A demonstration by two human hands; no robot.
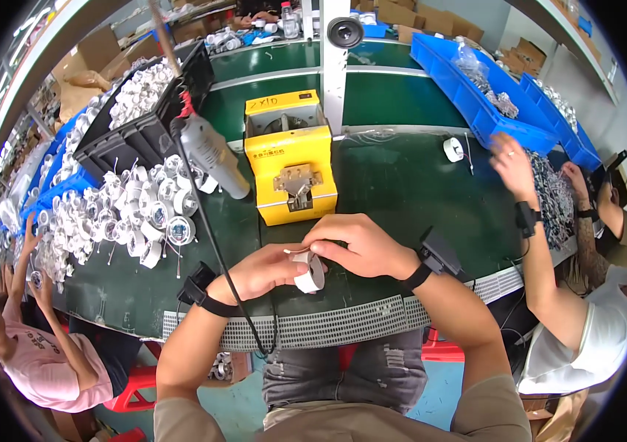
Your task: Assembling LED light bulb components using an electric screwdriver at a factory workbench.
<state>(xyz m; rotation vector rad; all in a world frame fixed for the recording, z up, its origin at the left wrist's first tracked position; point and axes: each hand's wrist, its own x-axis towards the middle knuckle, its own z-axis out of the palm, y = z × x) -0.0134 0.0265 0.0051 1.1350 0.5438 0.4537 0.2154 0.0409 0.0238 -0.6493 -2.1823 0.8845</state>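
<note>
A white round plastic housing (311,274) with an open, ring-like front is tilted on its side just above the near edge of the green table. My left hand (265,273) grips it from the left, thumb and fingers closed round its rim. From the right, my right hand (363,246) meets it at the top, its thumb and forefinger pinched on a thin pale wire (297,251) that comes off the housing. What lies under the right fingertips is partly hidden. Directly beyond my hands stands a yellow machine (293,173) with a metal fixture on its front.
A grey electric screwdriver (214,156) hangs left of the machine, its cable looping near my left wrist. White housings (137,210) are heaped at left beside a black crate (100,151). One more housing (453,150) lies at right, near a blue bin (475,96) and a co-worker's hand (512,168).
</note>
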